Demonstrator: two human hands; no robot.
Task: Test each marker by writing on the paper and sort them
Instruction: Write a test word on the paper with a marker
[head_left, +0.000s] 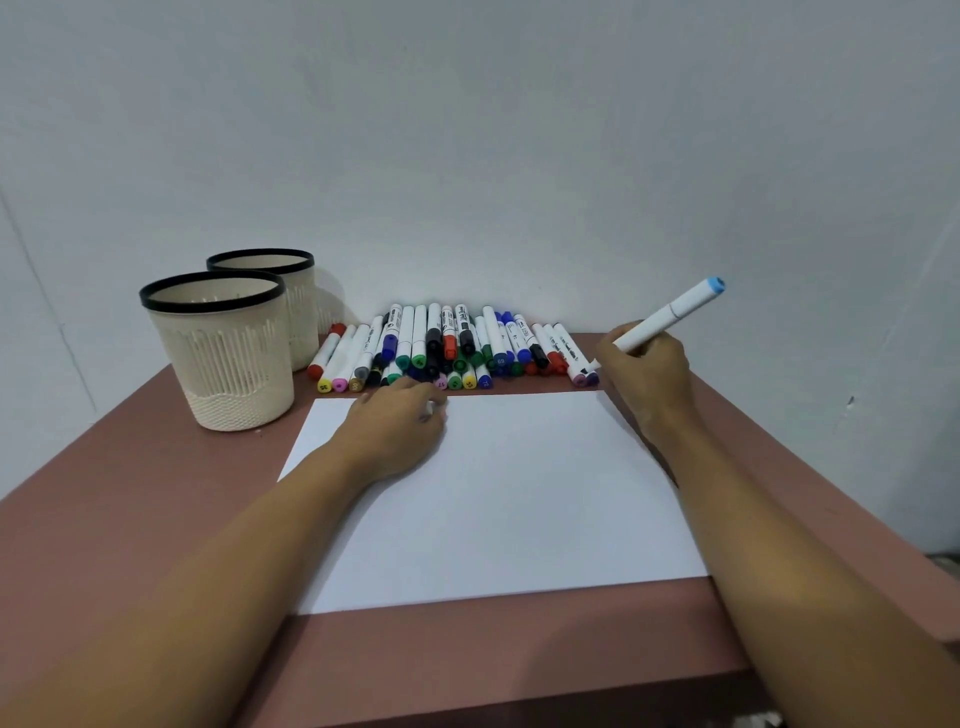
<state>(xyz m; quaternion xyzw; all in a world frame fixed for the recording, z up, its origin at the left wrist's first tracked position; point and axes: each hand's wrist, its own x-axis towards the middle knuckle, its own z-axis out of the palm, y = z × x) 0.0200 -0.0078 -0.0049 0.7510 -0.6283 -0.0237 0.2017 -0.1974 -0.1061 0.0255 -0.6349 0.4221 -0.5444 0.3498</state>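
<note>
A blank white sheet of paper (509, 499) lies on the brown table. Behind it a pile of several markers (447, 345) with coloured caps lies against the wall. My right hand (647, 379) grips a white marker with a light blue end cap (670, 314), tilted up to the right, its tip near the paper's far right corner. On the paper's far left part rests my left hand (400, 426), fingers curled around a small white piece that looks like a cap.
Two cream slotted cups with black rims stand at the back left: the nearer cup (223, 353) and the farther cup (280, 296). The table's front edge (467, 670) is close to me and its right edge runs under my right forearm.
</note>
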